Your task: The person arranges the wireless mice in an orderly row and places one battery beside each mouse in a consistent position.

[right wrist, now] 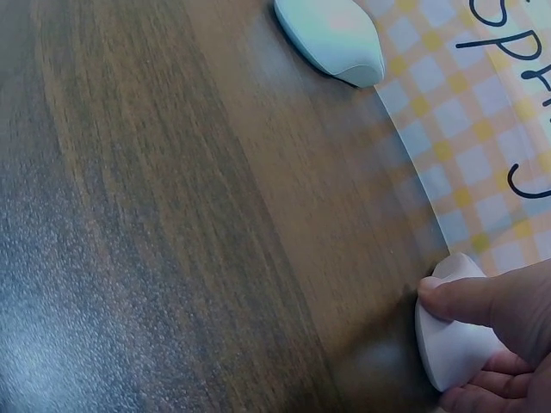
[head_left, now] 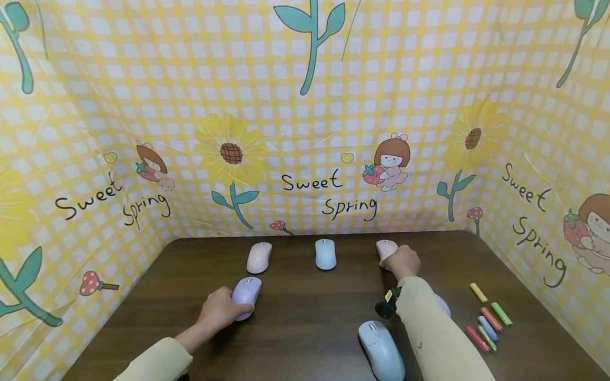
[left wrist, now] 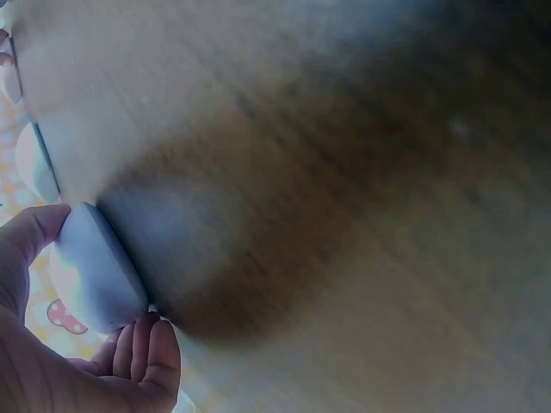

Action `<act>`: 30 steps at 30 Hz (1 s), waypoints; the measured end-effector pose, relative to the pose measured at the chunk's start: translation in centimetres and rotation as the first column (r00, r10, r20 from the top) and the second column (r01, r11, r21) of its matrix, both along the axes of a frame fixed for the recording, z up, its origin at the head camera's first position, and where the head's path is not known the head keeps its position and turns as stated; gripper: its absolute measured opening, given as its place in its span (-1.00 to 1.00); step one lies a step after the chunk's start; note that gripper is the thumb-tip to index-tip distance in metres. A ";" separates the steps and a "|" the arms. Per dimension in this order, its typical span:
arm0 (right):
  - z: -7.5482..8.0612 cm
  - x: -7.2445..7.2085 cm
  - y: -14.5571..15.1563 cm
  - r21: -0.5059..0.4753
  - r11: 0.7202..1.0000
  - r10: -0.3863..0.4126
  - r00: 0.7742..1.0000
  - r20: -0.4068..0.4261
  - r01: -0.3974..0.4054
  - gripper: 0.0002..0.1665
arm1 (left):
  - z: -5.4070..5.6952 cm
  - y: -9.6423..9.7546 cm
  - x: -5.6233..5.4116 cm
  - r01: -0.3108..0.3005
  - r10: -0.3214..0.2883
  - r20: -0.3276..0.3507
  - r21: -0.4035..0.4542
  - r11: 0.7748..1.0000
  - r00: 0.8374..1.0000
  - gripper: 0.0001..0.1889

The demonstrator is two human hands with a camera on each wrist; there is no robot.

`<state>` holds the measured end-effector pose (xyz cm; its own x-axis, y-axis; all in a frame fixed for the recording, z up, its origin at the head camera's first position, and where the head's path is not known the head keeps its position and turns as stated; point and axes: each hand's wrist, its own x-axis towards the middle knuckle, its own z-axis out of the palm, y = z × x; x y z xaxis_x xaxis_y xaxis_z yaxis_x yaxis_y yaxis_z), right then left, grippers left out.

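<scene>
On a dark wooden table (head_left: 295, 333) backed by a yellow-checked cloth (head_left: 295, 127) lettered "Sweet Spring," a person in pale yellow sleeves grips a computer mouse in each hand, as seen from the head camera. The left hand (head_left: 218, 311) is clamped on a lilac mouse (head_left: 247, 292), just in front of a pale pink mouse (head_left: 259, 257). The right hand (head_left: 404, 261) grasps a second pink mouse (head_left: 387, 247) near the table's back edge, while a light blue mouse (head_left: 326, 254) lies between the two pink ones. Closer in, a grey-blue mouse (head_left: 381, 349) sits left of the right forearm, whose sleeve partly hides a lilac object (head_left: 443, 306). Colored sticks (head_left: 490, 320) lie at right.

From the left wrist, the lilac mouse is held between the thumb and curled fingers, above a dark shadow; whether it touches the wood cannot be told.

From the right wrist, the thumb presses one side of the second pink mouse, fingers curled at the other, beside the cloth; the light blue mouse lies well apart.
</scene>
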<state>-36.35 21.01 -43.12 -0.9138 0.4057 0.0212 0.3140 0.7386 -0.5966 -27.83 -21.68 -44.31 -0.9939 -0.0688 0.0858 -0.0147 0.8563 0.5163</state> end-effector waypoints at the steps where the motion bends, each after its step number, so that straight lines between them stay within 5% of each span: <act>1: 0.0 0.0 0.0 0.002 1.000 0.000 1.000 0.002 0.000 -0.28 | 0.0 0.0 0.0 0.000 0.000 0.003 -0.001 1.000 1.000 -0.41; 30: 0.1 -0.2 -0.1 0.019 1.000 0.021 0.999 0.027 -0.022 -0.27 | 0.4 -0.3 -0.5 0.007 -0.007 0.025 -0.014 1.000 1.000 -0.49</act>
